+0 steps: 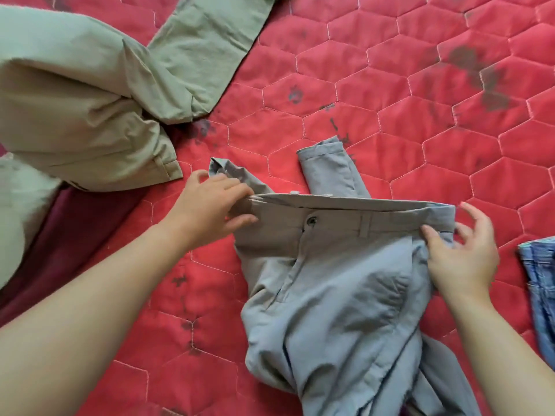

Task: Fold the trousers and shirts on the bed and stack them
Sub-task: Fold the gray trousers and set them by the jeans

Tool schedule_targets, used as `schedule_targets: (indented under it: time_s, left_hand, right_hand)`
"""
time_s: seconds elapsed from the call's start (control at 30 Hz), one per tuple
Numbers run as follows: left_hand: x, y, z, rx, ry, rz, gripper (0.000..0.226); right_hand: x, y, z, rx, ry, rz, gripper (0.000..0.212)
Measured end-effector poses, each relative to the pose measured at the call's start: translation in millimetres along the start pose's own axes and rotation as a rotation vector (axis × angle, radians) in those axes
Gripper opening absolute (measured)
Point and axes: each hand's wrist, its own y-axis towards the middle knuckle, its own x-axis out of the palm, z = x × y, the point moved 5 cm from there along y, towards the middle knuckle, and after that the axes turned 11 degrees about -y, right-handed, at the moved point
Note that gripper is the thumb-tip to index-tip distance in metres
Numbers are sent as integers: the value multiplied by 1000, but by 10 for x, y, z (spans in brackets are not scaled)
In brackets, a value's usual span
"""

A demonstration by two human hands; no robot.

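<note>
Grey trousers (330, 280) lie crumpled on the red quilted bed (390, 85), waistband stretched flat across the middle, button facing up. One leg end pokes out behind the waistband. My left hand (210, 202) pinches the waistband's left end. My right hand (459, 253) grips the waistband's right end, thumb on top, some fingers lifted. The trouser legs bunch toward the bottom edge of the head view.
Olive-green trousers (90, 85) sprawl across the upper left. A dark maroon garment (60, 244) lies beneath them at the left. A blue denim piece (540, 280) shows at the right edge. Dark stains mark the bed cover.
</note>
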Motion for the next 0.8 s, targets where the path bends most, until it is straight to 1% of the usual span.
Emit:
schedule_targets:
  time_s: [0.07,0.17,0.23,0.37,0.47,0.57,0.63,0.7,0.77,0.8]
  left_hand:
    - [25,-104,65,-34,47,7,34]
    - [-34,-168,53,-87,80,93,26]
    - [-126,-194,13,-109,74,145,26]
    - [-484,-421,111,-153,-3,187,23]
    - [-1032,-742,429,-169,-116,215,32]
    - [-1748,-1202,960,-213,-212,269,34]
    - [-2240,-1524,1383,-258,-226,297,38]
    - [-2707,-1840,1774,-322,-190,313,38]
    - [-3181,-2186,2104,-404,-190,379,31]
    - [-3439,-2361,2234,-451,-173,447,25]
  right_hand:
    - [-2,38,31,26,59,20,43]
    - [55,41,57,39,112,0,33]
    - [39,39,60,23,148,-12,31]
    - [-195,-16,-41,2,240,-67,30]
    - [-589,-198,-356,20,304,-167,31]
    - [-1137,-524,-786,14,359,-247,27]
    - [-1568,-776,-1112,-36,364,-264,24]
    - [-1940,-1022,-1441,-115,363,-339,22]
    - [-2338,-1218,-1793,-205,395,-408,20]
    - [-2565,-1259,-1989,-254,426,-402,21]
